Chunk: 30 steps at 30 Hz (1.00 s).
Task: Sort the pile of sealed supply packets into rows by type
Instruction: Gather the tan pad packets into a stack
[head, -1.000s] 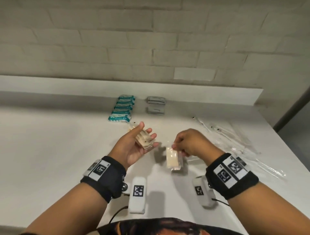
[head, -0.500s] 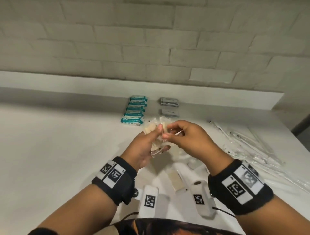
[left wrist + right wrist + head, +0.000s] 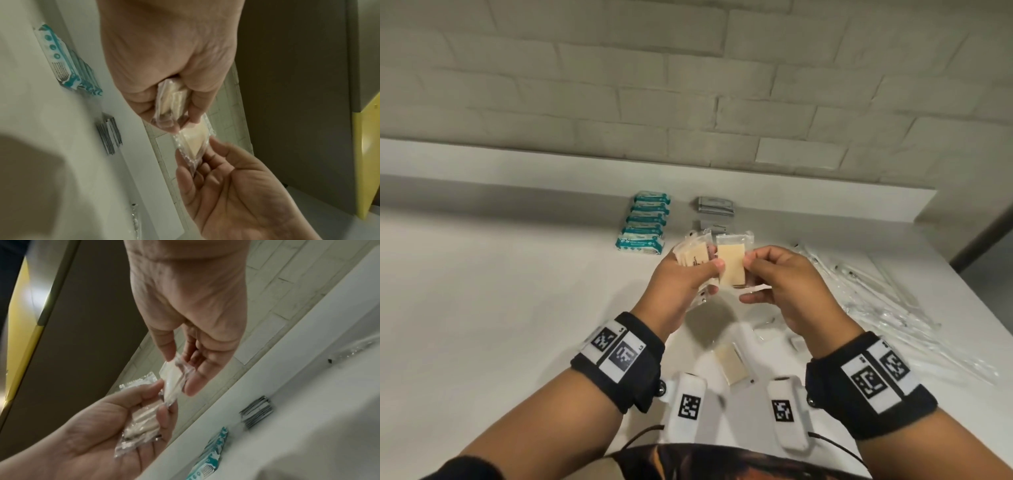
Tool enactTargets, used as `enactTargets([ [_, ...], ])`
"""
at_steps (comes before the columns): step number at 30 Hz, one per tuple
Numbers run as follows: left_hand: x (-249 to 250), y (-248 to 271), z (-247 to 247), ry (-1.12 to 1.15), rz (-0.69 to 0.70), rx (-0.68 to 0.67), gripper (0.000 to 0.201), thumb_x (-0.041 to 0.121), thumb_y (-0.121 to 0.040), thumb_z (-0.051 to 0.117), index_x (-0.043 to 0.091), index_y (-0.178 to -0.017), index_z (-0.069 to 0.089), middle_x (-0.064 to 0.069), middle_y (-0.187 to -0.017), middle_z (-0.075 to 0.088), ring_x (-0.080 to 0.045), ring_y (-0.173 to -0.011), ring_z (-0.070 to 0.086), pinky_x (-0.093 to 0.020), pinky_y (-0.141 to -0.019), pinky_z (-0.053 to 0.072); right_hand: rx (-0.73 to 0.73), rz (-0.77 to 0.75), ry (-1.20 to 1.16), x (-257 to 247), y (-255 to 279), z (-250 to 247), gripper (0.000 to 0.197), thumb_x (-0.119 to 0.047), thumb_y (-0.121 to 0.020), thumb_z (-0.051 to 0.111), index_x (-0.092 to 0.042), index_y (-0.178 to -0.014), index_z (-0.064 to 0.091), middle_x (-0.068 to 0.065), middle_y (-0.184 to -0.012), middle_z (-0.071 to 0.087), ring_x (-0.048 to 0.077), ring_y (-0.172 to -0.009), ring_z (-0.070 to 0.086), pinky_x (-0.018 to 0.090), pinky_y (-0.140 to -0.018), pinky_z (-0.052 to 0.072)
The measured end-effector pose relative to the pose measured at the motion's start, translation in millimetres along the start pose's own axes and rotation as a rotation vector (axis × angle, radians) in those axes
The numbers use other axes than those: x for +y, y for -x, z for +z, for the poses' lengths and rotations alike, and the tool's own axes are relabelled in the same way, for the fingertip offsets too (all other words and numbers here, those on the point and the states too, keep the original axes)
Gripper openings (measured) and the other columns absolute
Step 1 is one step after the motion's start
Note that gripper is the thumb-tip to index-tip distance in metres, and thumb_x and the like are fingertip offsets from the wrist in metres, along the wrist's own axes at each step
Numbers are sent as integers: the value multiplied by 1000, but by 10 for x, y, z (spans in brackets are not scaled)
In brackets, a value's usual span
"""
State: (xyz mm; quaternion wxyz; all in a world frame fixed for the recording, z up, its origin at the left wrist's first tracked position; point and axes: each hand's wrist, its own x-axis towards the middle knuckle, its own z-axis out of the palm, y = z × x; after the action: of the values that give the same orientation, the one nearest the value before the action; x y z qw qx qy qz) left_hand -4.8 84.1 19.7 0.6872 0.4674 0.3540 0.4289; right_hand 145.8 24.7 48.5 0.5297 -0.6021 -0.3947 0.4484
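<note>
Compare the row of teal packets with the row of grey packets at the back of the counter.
The teal packets are teal and white with print; the grey packets are plain grey and look flatter. The teal row lies to the left and shows about five packets; the grey row lies to the right, with its near end hidden behind the beige packets in the hands, so its count is unclear. Both rows lie untouched on the white counter near the back ledge, running front to back.

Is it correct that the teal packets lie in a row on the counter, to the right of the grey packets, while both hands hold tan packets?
Not quite. In the head view the teal packets lie to the left of the grey packets, not the right. The rest stands: the left hand and right hand hold tan packets.
</note>
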Motion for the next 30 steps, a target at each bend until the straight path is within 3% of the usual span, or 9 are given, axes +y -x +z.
enactTargets([
  [6, -16, 26, -38, -56, -6, 16, 18, 6, -83, 69, 13, -99, 63, -7, -84, 64, -20, -74, 60, -28, -56, 47, -31, -90, 164, 37, -31, -17, 8, -3, -87, 64, -2, -80, 65, 10, -64, 61, 19, -56, 57, 30, -56, 53],
  [12, 3, 24, -49, -293, -11, -35, 18, 10, -82, 72, 14, -99, 67, -10, -94, 72, -19, -79, 67, -31, -63, 52, -116, -171, 453, -140, -117, -38, 7, -10, -83, 71, -10, -85, 64, 1, -70, 62, 10, -59, 56, 22, -54, 46],
  [15, -24, 48, -84, -214, -60, -65, 19, 8, -82, 72, 10, -101, 68, -6, -85, 68, -17, -75, 65, -28, -60, 52, -125, -192, 729, -202, -213, -61, 10, -13, -81, 72, -16, -73, 66, -5, -67, 61, 12, -62, 55, 24, -58, 44],
  [18, -33, 56, -166, -6, -170, 6, 19, 10, -87, 66, 7, -105, 65, -6, -85, 63, -19, -72, 61, -26, -58, 52, -43, -187, 1021, -200, -315, -113, 9, -15, -83, 68, -18, -75, 67, -8, -69, 59, 12, -67, 55, 23, -62, 41],
  [21, -33, 58, -302, 132, -282, 63, 15, 6, -94, 49, 4, -100, 62, -13, -91, 66, -19, -63, 67, -19, -49, 52, -292, -34, 1015, -62, -292, -53, 3, -11, -82, 70, -14, -83, 71, -10, -66, 62, 6, -58, 55, 21, -57, 44],
  [23, -55, 51, -389, 188, -279, 76, 19, 1, -92, 48, -1, -108, 59, -20, -101, 67, -23, -68, 71, -23, -56, 56, -500, 31, 1144, 127, -234, 55, 5, -14, -81, 72, -16, -86, 72, -9, -67, 64, 5, -56, 55, 20, -56, 46],
  [25, -88, 55, -451, 191, -235, 89, 21, -2, -90, 55, -2, -111, 59, -19, -103, 68, -26, -77, 71, -25, -64, 59, -598, 76, 1255, 338, -197, 140, 9, -18, -80, 74, -20, -89, 72, -8, -75, 64, 5, -60, 55, 18, -56, 45],
  [28, -132, 51, -516, 168, -198, 137, 24, 0, -87, 63, 5, -110, 59, -6, -89, 71, -19, -74, 71, -28, -72, 60, -510, 35, 1302, 445, -242, 160, 21, -28, -78, 75, -28, -99, 68, -15, -86, 58, 2, -74, 54, 20, -60, 40],
  [30, -153, 52, -530, 123, -190, 131, 26, 1, -86, 65, 7, -111, 59, -2, -81, 71, -18, -73, 70, -29, -72, 58, -420, -47, 1176, 306, -265, 148, 20, -32, -83, 70, -26, -102, 68, -13, -88, 61, 5, -77, 58, 22, -62, 42],
])
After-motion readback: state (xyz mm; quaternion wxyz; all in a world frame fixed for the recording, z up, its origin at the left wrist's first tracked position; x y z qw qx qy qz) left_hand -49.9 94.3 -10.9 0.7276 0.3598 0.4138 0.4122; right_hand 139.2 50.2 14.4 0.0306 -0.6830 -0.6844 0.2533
